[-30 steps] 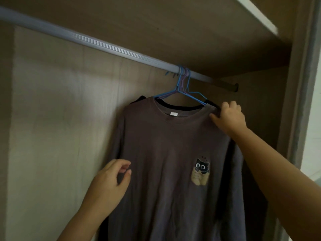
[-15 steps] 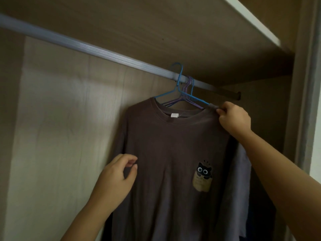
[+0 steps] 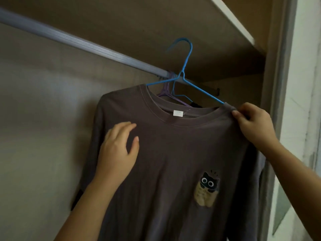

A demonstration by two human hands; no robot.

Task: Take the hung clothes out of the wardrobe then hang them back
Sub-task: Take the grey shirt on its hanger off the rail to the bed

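A brown-grey long-sleeved shirt [image 3: 173,153] with a small cat print hangs on a blue wire hanger [image 3: 186,66]. The hanger's hook is lifted off the grey wardrobe rail [image 3: 78,43] and stands in front of it. My right hand [image 3: 253,126] pinches the shirt's shoulder where the hanger's right end sits. My left hand [image 3: 118,148] rests with spread fingers on the chest of the shirt, holding nothing. Behind the collar, a purple hanger [image 3: 167,91] and another blue one remain on the rail with a dark garment.
A wooden shelf [image 3: 225,20] sits close above the rail. The wardrobe's back panel [image 3: 43,127] fills the left. The wardrobe's side frame [image 3: 281,66] and a pale wall stand at the right, close to my right arm.
The blue hanger's hook has risen off the rail and come forward with the shirt. My left hand has moved up from the sleeve edge onto the shirt's chest and spread its fingers.
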